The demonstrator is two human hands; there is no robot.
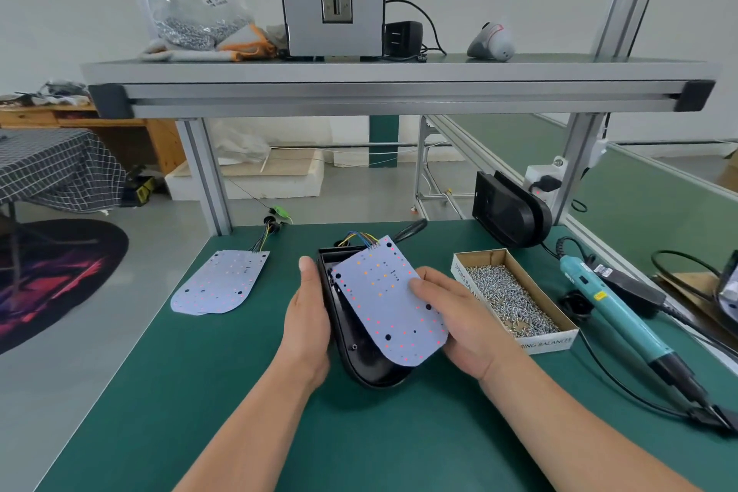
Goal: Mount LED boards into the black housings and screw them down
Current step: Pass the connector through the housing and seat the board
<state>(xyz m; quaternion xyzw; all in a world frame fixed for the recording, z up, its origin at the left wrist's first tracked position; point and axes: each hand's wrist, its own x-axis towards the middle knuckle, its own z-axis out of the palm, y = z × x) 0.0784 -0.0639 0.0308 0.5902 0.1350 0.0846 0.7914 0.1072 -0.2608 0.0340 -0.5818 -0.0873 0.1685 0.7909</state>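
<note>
On the green worktop [199, 371], 1 housing [359, 355] is gripped by the left hand [307, 324], 1 board [383, 304] by the right hand [459, 324]; grey floor [159, 224] beyond.

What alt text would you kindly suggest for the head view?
The left hand grips a black housing while the right hand holds an LED board tilted over it. A screw box and teal screwdriver lie to the right.

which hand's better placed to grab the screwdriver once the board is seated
Probably right: the screwdriver and screw box lie on the side of the right hand, which holds the board; the left hand grips the housing.
</note>
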